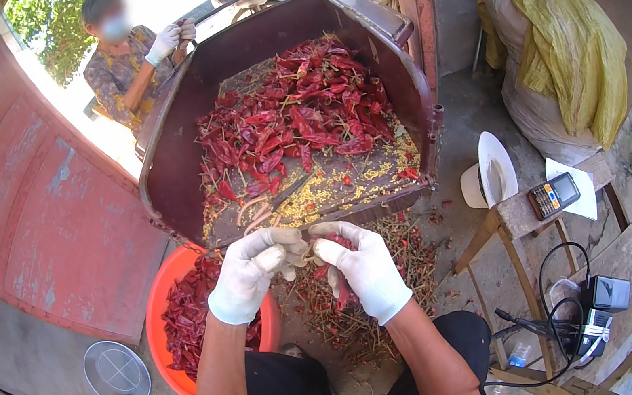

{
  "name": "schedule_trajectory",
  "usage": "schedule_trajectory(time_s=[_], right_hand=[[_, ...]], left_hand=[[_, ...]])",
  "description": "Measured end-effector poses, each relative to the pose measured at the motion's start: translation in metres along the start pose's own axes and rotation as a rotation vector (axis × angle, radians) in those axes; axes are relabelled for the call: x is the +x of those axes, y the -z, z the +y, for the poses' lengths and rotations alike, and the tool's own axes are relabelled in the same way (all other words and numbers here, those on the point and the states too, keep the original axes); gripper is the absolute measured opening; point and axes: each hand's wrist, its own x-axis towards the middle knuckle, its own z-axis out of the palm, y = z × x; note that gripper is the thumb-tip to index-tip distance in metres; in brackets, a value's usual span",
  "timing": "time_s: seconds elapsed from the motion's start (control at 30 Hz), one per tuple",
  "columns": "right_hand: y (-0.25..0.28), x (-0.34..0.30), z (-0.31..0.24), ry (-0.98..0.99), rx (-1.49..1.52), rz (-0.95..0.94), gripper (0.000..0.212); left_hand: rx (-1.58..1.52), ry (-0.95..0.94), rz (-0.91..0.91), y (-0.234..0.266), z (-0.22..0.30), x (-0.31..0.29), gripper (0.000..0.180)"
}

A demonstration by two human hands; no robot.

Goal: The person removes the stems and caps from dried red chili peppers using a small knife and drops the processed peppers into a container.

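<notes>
Both my hands wear white gloves and meet in front of the cart's near edge. My right hand [364,270] is closed around dried red chili peppers [343,292], whose ends hang out below the fingers. Close against it, my left hand [254,270] is pinched shut at the stem end; what lies between its fingertips is hidden. A large heap of dried red chilies [304,114] fills the dark metal cart bed [187,129] ahead, with yellow seeds scattered around it. Below my left hand stands an orange basin [161,289] holding more chilies.
Plucked stems [363,319] lie piled on the ground by my knees. To the right, a wooden stool [516,215] carries a handheld device [553,196]; a white hat [491,175] is beside it. Black cables [544,313] run nearby. Another gloved person [118,70] is across the cart.
</notes>
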Motion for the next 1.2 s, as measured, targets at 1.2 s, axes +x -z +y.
schedule_trajectory(time_s=[1.2], right_hand=[[-0.004, -0.002, 0.016, 0.075, 0.043, -0.057, 0.019]], left_hand=[[0.854, -0.613, 0.354, -0.042, -0.025, 0.001, 0.018]])
